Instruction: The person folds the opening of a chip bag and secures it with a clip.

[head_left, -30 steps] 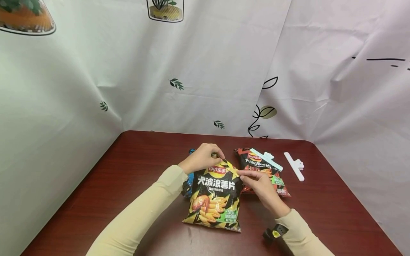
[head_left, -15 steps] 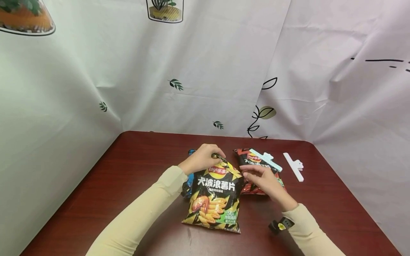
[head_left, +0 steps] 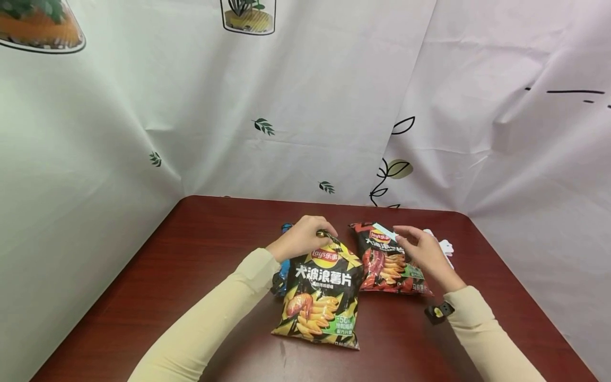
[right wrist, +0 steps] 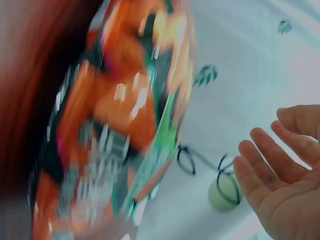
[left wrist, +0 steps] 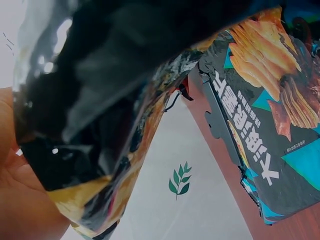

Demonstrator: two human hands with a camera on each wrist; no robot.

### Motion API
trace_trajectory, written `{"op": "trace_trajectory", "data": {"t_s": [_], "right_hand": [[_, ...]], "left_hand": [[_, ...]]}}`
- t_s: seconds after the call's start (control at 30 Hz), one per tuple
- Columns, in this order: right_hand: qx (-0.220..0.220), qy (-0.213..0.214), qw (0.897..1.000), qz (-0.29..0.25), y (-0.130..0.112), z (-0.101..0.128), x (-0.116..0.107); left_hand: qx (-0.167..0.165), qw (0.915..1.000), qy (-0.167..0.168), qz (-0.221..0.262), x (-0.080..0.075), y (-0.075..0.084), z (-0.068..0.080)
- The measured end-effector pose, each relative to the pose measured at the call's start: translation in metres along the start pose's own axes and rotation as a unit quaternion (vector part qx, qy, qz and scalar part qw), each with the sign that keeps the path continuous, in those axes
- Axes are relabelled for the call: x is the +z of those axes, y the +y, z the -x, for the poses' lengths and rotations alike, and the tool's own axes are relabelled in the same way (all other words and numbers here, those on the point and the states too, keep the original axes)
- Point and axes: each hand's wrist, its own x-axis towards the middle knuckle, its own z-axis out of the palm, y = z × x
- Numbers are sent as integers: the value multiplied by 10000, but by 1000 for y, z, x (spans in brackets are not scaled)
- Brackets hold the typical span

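My left hand (head_left: 305,233) grips the folded top of a black and yellow chip bag (head_left: 324,297), which stands tilted on the table. That bag's crumpled top (left wrist: 100,115) fills much of the left wrist view. To its right lies a red and black chip bag (head_left: 377,265) with a pale blue bag clip (head_left: 383,232) across its top. My right hand (head_left: 427,257) is over the clip's right part and hides it. In the right wrist view the right hand (right wrist: 285,190) has loosely bent, spread fingers with nothing between them; the red bag (right wrist: 115,110) is blurred.
Behind the left hand is a blue chip bag (head_left: 284,269), mostly hidden; a dark-looking clip (left wrist: 220,122) sits along its top in the left wrist view. A white bag clip (head_left: 446,247) lies at the right, partly covered by the hand. White printed cloth (head_left: 305,106) hangs around the dark red table (head_left: 215,239).
My right hand has let go of the black bag's top corner and moved right to the clip on the red bag. The left hand stays on the black bag.
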Motion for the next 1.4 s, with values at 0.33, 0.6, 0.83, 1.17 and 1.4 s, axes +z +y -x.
{"op": "trace_trajectory", "data": {"t_s": [0.33,0.6,0.83,1.17,1.4], "right_hand": [[264,116,9989,363,33,-10,-22],[723,96,9951,660,59,-20,-34],[1213,175,9885,891,77,-27,-40],[1605,-92,9802,1153,100,-29,-38],[1709,-183,9745,1441,115,-25,-36]], "left_hand": [[-51,10000,-71,14,-1,3,1],[-71,10000,-45,27,-2,3,1],[-67,10000,-57,11,-1,2,1],[-47,10000,-67,37,-1,-1,2],[-105,9999,-65,68,0,-1,2]]}}
